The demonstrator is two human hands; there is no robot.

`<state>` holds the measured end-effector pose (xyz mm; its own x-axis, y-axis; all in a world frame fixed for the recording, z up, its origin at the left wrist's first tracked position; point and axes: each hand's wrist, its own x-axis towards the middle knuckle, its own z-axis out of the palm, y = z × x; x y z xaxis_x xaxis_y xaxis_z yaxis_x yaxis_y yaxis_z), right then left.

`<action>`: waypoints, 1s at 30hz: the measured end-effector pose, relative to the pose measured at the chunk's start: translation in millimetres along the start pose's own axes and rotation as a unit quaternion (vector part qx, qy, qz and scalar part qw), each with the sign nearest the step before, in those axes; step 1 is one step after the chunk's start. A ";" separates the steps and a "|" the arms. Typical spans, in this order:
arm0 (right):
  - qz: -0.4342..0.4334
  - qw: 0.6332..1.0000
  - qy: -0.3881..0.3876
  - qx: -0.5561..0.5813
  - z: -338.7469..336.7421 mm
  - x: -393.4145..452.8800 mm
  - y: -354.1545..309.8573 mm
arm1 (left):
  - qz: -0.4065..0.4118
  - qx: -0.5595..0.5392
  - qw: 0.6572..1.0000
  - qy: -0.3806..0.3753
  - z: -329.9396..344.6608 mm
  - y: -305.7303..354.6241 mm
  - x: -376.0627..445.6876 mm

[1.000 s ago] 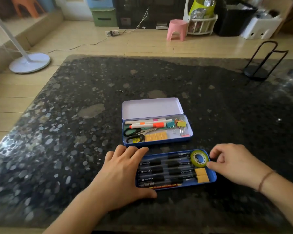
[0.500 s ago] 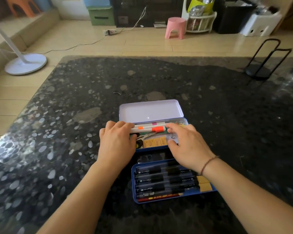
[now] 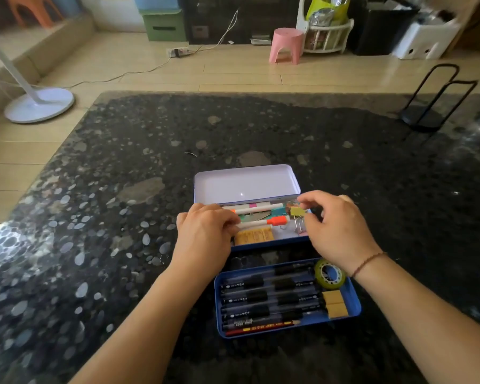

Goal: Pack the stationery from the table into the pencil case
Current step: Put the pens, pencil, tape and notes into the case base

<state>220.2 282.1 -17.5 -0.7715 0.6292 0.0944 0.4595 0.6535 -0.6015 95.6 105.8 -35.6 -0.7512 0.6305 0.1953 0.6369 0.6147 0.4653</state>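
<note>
Right hand (image 3: 336, 231) pinches a yellow binder clip (image 3: 298, 212) over the pencil case (image 3: 261, 245); left hand (image 3: 205, 236) grips a marker (image 3: 261, 223).

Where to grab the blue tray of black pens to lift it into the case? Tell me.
Take the blue tray by its two short end walls, one of the hands at each end, coming from above. It lies flat and long on the table, its pens lie loose lengthwise, and the tape roll sits at the right end, so keep it level.
</note>
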 end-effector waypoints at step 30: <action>0.035 0.994 -0.041 -0.095 -39.0 -6.3 15.5 | 0.164 -0.049 0.984 -0.053 -14.9 21.7 -22.9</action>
<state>249.4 304.7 3.6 -0.7646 0.6444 -0.0119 0.5819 0.6823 -0.4426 124.0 97.6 -17.1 -0.4833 0.8357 0.2608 0.8178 0.3247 0.4751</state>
